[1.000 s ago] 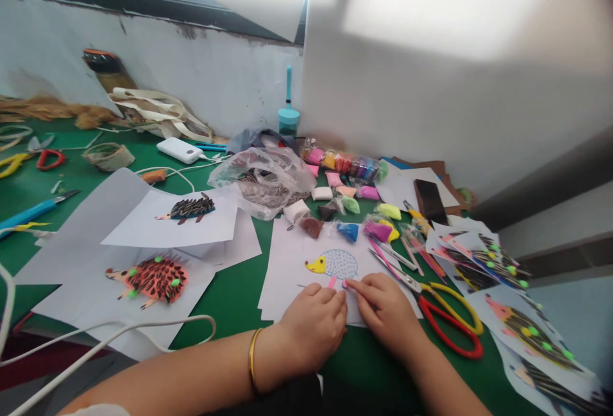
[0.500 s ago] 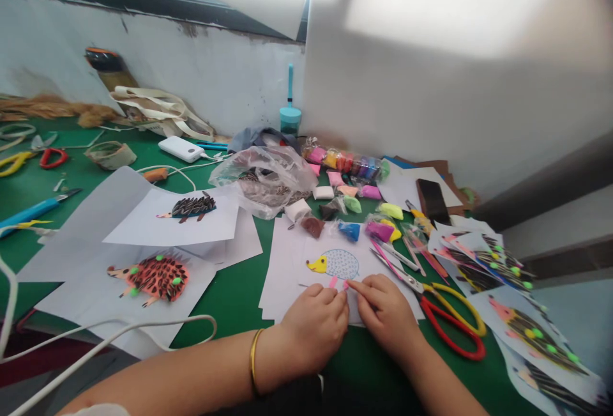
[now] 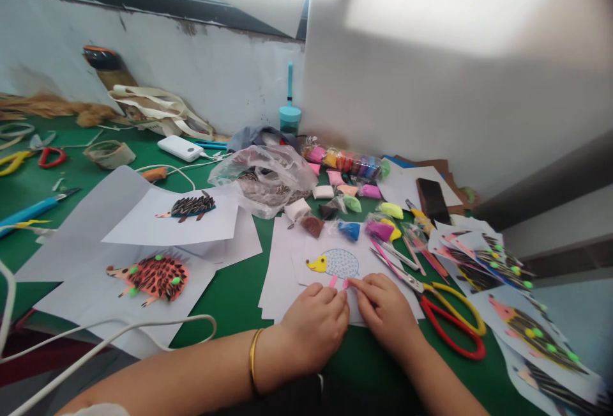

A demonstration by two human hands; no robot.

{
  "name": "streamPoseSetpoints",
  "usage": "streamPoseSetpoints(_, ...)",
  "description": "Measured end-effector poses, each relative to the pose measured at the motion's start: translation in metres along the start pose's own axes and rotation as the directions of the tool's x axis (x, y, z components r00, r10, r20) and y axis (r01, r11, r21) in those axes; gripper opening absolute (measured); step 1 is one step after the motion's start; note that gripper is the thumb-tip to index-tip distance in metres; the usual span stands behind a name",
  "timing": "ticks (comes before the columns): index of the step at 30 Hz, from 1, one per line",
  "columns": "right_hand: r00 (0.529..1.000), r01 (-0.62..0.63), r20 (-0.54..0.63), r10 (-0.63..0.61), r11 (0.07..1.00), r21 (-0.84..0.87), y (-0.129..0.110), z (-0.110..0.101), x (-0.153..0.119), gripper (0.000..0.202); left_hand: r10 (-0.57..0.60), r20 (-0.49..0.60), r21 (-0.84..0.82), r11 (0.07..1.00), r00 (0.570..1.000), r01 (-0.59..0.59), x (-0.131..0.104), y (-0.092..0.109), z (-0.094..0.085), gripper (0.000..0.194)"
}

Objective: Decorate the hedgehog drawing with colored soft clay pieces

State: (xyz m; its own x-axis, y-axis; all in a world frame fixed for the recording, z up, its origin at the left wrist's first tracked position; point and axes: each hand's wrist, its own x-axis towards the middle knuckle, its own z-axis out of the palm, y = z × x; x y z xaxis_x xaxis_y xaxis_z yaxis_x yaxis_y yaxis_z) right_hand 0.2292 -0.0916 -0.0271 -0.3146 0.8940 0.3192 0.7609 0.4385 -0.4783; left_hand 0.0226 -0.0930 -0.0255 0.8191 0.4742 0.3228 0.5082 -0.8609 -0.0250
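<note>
A hedgehog picture (image 3: 341, 264) with a yellow clay face and a blue-dashed body lies on white paper (image 3: 282, 282) before me. Under its belly sit two small pieces of pink clay, the left piece (image 3: 333, 281) and the right piece (image 3: 345, 283). My left hand (image 3: 317, 323) rests on the paper's near edge with its fingers curled together; whatever they hold is hidden. With the index finger stretched out, my right hand (image 3: 387, 315) touches the right pink piece. Its thumb is apart from that finger.
Large scissors (image 3: 453, 320) lie open just right of my right hand. Bagged clay (image 3: 348, 231) and a plastic bag of seeds (image 3: 268, 179) stand behind the paper. Seed-covered hedgehogs (image 3: 153, 278) lie left, more (image 3: 536, 333) right. A white cable (image 3: 143, 325) crosses the left side.
Both hands hold almost the same place. My right fingertip has shifted very slightly at the right pink clay piece, which shows a little more.
</note>
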Motion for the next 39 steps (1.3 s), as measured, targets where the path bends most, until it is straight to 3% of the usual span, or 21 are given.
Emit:
streamPoseSetpoints(4, 0.999, 0.030, -0.026, -0.030, 0.999, 0.012, 0.001, -0.001, -0.003, 0.031, -0.001, 0.000, -0.003, 1.000, 1.000, 0.001, 0.000, 0.000, 0.000, 0.030)
streamPoseSetpoints(10, 0.998, 0.063, 0.027, -0.061, 0.996, -0.068, -0.006, 0.002, -0.004, 0.029, -0.009, 0.007, -0.013, 1.000, 1.000, 0.009, 0.000, -0.001, 0.001, 0.033)
streamPoseSetpoints(16, 0.996, 0.066, 0.054, -0.064, 0.997, -0.041, -0.004, 0.003, -0.005, 0.029, -0.014, 0.012, -0.037, 0.999, 1.000, 0.014, 0.000, 0.000, 0.002, 0.034)
streamPoseSetpoints(22, 0.999, 0.033, 0.039, -0.034, 0.999, 0.029, -0.004, 0.001, -0.003, 0.030, -0.044, -0.020, -0.194, 0.980, 0.999, 0.039, -0.002, -0.014, -0.012, 0.025)
streamPoseSetpoints(26, 0.999, 0.019, 0.036, -0.021, 0.999, 0.042, -0.006, -0.001, -0.001, 0.029, -0.080, -0.001, -0.196, 0.978, 0.997, 0.078, -0.006, -0.025, -0.018, 0.021)
streamPoseSetpoints(31, 0.999, -0.004, 0.042, 0.002, 0.999, 0.051, -0.007, -0.002, 0.000, 0.029, -0.111, 0.077, -0.132, 0.984, 0.991, 0.120, -0.008, -0.026, -0.016, 0.034)
streamPoseSetpoints(39, 0.997, -0.056, 0.061, 0.049, 0.993, 0.102, -0.004, -0.002, 0.001, 0.029, -0.091, 0.121, -0.054, 0.994, 0.989, 0.098, 0.000, -0.019, -0.010, 0.078)
